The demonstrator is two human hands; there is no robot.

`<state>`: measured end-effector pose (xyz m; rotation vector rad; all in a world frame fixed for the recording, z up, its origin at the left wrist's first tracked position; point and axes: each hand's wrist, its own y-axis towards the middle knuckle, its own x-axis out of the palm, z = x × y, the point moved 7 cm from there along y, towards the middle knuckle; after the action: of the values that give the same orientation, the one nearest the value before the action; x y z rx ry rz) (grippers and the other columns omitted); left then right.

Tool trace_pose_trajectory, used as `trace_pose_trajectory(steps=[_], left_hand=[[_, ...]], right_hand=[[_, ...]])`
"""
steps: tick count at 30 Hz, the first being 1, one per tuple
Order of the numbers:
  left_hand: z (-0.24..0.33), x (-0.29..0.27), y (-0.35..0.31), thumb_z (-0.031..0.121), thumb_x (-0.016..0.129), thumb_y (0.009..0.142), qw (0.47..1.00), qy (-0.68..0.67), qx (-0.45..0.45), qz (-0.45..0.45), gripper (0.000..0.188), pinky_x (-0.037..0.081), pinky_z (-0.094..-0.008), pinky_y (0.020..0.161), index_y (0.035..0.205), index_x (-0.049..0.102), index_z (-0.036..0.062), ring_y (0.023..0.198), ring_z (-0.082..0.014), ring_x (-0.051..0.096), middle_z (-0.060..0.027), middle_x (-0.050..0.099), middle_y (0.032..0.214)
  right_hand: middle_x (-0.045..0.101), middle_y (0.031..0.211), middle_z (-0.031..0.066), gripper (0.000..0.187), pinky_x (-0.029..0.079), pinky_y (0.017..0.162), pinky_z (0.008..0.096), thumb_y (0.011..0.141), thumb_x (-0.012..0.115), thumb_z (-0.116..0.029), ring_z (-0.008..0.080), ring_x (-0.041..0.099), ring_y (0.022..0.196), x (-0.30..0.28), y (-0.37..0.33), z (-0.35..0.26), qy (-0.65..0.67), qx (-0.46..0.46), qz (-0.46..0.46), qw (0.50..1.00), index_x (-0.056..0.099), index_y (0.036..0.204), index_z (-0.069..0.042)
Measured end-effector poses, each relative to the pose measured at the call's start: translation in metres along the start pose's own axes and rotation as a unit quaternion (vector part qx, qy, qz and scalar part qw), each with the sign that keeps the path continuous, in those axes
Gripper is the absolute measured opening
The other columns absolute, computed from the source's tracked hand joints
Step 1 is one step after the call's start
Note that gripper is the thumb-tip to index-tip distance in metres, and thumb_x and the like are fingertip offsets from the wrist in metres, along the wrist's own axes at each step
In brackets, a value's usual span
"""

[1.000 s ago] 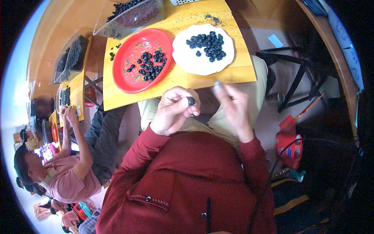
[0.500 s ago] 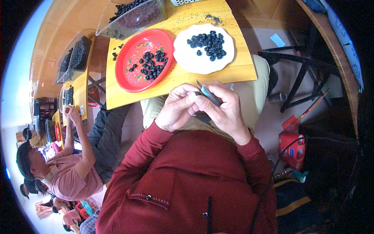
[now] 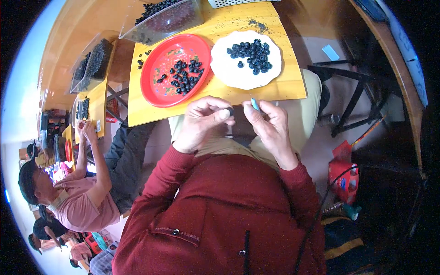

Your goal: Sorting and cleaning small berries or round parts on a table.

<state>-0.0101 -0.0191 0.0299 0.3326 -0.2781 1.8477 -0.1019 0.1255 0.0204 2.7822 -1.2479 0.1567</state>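
My left hand [image 3: 207,120] pinches a small round black piece [image 3: 229,111] between thumb and fingers, over my lap by the near edge of the table. A short gap to the right, my right hand [image 3: 269,123] is closed on a small knife with a teal handle [image 3: 255,105]; its thin blade points up and is hard to make out. Beyond the hands, a red plate [image 3: 149,85] holds several round black pieces [image 3: 185,82] on the left. A white scalloped plate [image 3: 224,73] beside it holds more such pieces [image 3: 256,54].
A clear plastic bin [image 3: 174,25] full of black pieces stands at the table's far left. Dark crumbs [image 3: 261,25] and a white perforated tray [image 3: 238,2] lie at the far side of the wooden table [image 3: 220,98]. A co-worker [image 3: 78,201] sits on the left.
My hands have drawn apart: the knife has moved right, away from the black piece in my left hand. The view has shifted slightly, and the plates look otherwise unchanged.
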Motion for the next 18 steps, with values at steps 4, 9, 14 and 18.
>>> trace_pose_trajectory(steps=[4, 9, 14, 18], left_hand=[[0.044, -0.041, 0.007, 0.004, 0.073, 0.087, 0.926, 0.337, 0.137, 0.098, 0.011, 0.055, -0.0272, 0.077, 0.098, 0.07, -0.0003, 0.081, -0.013, 0.067, -0.0072, 0.07, 0.092], [0.074, -0.087, 0.022, 0.003, 0.074, 0.083, 0.831, 0.508, 0.131, 0.186, 0.015, 0.054, -0.0265, 0.072, 0.096, 0.071, -0.0023, 0.076, -0.0128, 0.068, -0.0102, 0.072, 0.087], [0.083, -0.075, 0.037, 0.004, 0.074, 0.082, 0.794, 0.564, 0.169, 0.155, 0.014, 0.054, -0.0276, 0.069, 0.095, 0.072, -0.0008, 0.074, -0.0152, 0.068, -0.0116, 0.072, 0.086], [0.07, -0.045, 0.054, 0.006, 0.073, 0.081, 0.802, 0.565, 0.162, 0.104, 0.016, 0.054, -0.03, 0.071, 0.096, 0.071, 0.0001, 0.077, -0.0198, 0.069, -0.0123, 0.07, 0.085]], right_hand=[[0.054, 0.065, -0.0063, 0.024, 0.029, 0.048, 0.0217, 0.095, 0.067, -0.025, -0.0002, 0.039, 0.058, -0.004, -0.004, 0.008, 0.012, -0.003, 0.022, 1.0, 0.071, 0.094, -0.001], [0.057, 0.068, -0.004, 0.024, 0.037, 0.054, 0.0226, 0.095, 0.067, -0.023, 0.0023, 0.045, 0.062, 0.001, -0.006, 0.006, 0.026, -0.027, 0.012, 0.999, 0.07, 0.095, 0.001], [0.058, 0.069, -0.0024, 0.024, 0.039, 0.056, 0.0231, 0.096, 0.067, -0.022, 0.0035, 0.048, 0.065, -0.001, -0.012, 0.008, 0.019, -0.025, 0.008, 0.999, 0.069, 0.097, 0.002], [0.059, 0.069, -0.002, 0.024, 0.039, 0.056, 0.0231, 0.096, 0.067, -0.022, 0.0038, 0.048, 0.064, -0.004, -0.016, 0.02, 0.015, 0.008, -0.001, 1.0, 0.069, 0.099, 0.002]])
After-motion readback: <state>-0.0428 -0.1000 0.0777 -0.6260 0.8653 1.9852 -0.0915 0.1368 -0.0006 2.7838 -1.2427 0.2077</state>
